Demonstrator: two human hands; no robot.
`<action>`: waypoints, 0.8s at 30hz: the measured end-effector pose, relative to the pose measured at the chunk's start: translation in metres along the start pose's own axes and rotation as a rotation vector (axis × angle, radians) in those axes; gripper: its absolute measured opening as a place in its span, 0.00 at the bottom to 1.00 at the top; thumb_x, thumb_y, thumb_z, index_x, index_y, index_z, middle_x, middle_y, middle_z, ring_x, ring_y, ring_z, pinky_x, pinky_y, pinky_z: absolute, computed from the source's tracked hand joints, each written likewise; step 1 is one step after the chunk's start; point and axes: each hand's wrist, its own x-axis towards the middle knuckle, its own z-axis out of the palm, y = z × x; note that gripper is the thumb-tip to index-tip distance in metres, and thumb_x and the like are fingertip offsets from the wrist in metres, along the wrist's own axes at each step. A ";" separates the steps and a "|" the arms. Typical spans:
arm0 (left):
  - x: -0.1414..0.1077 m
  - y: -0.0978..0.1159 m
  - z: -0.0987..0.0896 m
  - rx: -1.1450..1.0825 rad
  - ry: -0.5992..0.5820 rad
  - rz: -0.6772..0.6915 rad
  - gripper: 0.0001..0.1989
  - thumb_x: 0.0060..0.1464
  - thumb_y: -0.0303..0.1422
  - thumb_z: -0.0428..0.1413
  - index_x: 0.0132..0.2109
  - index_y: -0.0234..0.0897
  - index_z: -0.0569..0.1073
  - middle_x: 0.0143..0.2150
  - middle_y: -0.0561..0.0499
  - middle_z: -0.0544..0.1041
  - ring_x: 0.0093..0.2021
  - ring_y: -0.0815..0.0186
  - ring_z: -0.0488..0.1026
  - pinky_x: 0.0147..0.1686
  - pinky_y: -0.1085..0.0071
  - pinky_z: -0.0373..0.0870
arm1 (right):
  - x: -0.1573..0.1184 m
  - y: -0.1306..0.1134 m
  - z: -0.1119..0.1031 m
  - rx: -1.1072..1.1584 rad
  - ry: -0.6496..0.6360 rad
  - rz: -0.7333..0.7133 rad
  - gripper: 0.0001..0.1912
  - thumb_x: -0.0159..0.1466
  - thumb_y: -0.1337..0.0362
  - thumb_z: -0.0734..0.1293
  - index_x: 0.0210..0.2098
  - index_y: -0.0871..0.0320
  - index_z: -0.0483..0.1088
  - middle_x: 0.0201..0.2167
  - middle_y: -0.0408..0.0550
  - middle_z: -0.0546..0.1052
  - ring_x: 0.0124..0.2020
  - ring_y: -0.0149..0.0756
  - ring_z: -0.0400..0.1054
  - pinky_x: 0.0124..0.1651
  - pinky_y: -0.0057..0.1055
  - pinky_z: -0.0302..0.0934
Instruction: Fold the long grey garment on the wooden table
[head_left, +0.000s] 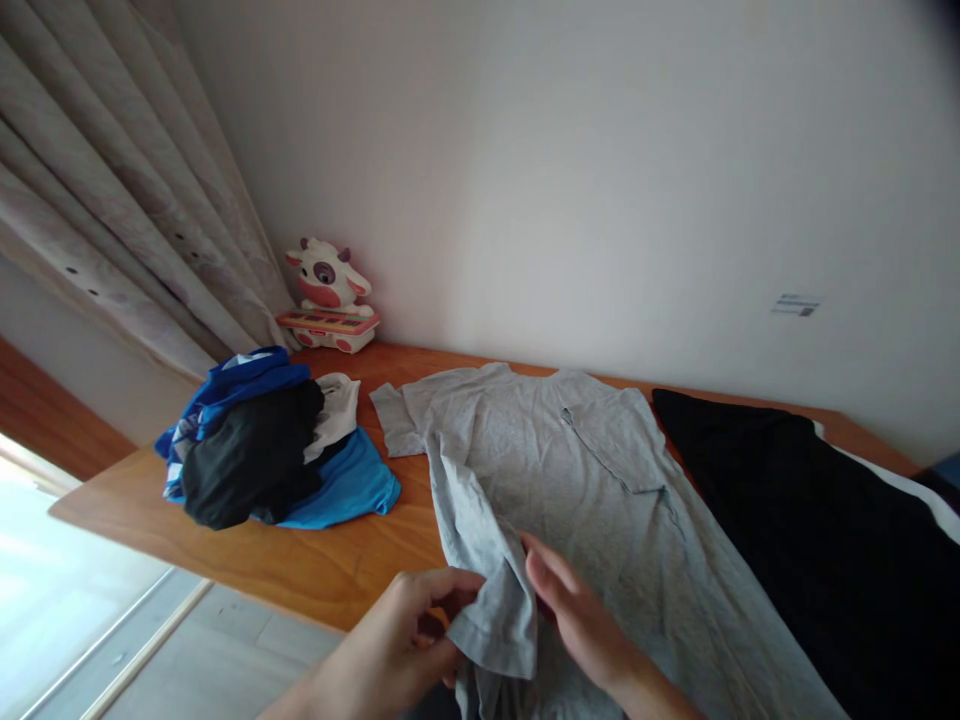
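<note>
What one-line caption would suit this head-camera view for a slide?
Both hands, left hand and right hand, grip a fold of a grey T-shirt spread on a wooden table, beside a clothes pile.

Home bedroom — curtains (112, 200), toy (330, 295).
</note>
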 end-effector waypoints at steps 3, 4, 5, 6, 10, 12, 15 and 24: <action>-0.003 0.009 0.001 0.023 0.049 0.038 0.19 0.59 0.32 0.56 0.57 0.39 0.76 0.40 0.49 0.81 0.29 0.69 0.77 0.29 0.75 0.74 | -0.016 -0.004 0.003 -0.108 -0.068 -0.039 0.30 0.58 0.44 0.75 0.52 0.56 0.72 0.44 0.50 0.80 0.43 0.43 0.74 0.46 0.34 0.67; -0.005 0.011 0.001 0.042 0.041 0.051 0.20 0.59 0.32 0.56 0.58 0.41 0.75 0.41 0.49 0.81 0.31 0.67 0.78 0.30 0.74 0.75 | -0.017 -0.006 0.004 -0.106 -0.044 -0.044 0.30 0.58 0.46 0.75 0.53 0.55 0.71 0.44 0.50 0.80 0.44 0.42 0.75 0.47 0.35 0.67; -0.008 0.013 0.001 0.056 0.037 0.067 0.22 0.59 0.33 0.57 0.60 0.43 0.74 0.44 0.48 0.81 0.34 0.66 0.78 0.33 0.73 0.76 | -0.016 -0.007 0.005 -0.092 -0.004 -0.046 0.29 0.59 0.46 0.75 0.53 0.55 0.70 0.44 0.50 0.80 0.45 0.42 0.75 0.48 0.34 0.67; -0.011 0.014 0.001 0.058 0.039 0.081 0.24 0.57 0.34 0.59 0.61 0.44 0.73 0.47 0.47 0.80 0.37 0.64 0.79 0.35 0.72 0.77 | -0.015 -0.009 0.006 -0.066 0.048 -0.045 0.30 0.58 0.47 0.76 0.53 0.55 0.69 0.43 0.49 0.80 0.44 0.41 0.75 0.47 0.34 0.67; -0.020 0.018 0.000 0.001 0.034 0.045 0.19 0.60 0.43 0.58 0.54 0.39 0.76 0.43 0.46 0.81 0.35 0.64 0.79 0.36 0.70 0.78 | -0.014 -0.014 0.003 0.090 0.186 -0.021 0.31 0.54 0.43 0.77 0.46 0.52 0.64 0.35 0.44 0.78 0.34 0.37 0.73 0.35 0.29 0.65; -0.021 0.022 0.000 0.004 0.051 0.024 0.16 0.62 0.44 0.55 0.45 0.37 0.77 0.36 0.47 0.81 0.32 0.65 0.78 0.34 0.72 0.76 | -0.021 -0.014 0.005 0.131 0.086 -0.050 0.37 0.48 0.42 0.79 0.47 0.51 0.62 0.39 0.46 0.78 0.37 0.39 0.74 0.37 0.31 0.67; -0.022 0.029 0.002 0.097 0.107 0.047 0.11 0.62 0.40 0.54 0.40 0.39 0.76 0.31 0.50 0.80 0.30 0.67 0.77 0.30 0.75 0.72 | -0.035 -0.008 0.016 -0.038 -0.029 -0.098 0.49 0.43 0.52 0.83 0.57 0.49 0.57 0.51 0.51 0.75 0.49 0.44 0.73 0.50 0.37 0.68; -0.068 0.001 -0.019 0.717 0.306 0.066 0.08 0.52 0.32 0.56 0.40 0.49 0.76 0.20 0.58 0.72 0.20 0.67 0.69 0.25 0.73 0.67 | -0.044 0.010 0.012 -0.498 0.106 -0.443 0.33 0.57 0.73 0.66 0.61 0.51 0.61 0.39 0.46 0.78 0.36 0.35 0.73 0.42 0.30 0.69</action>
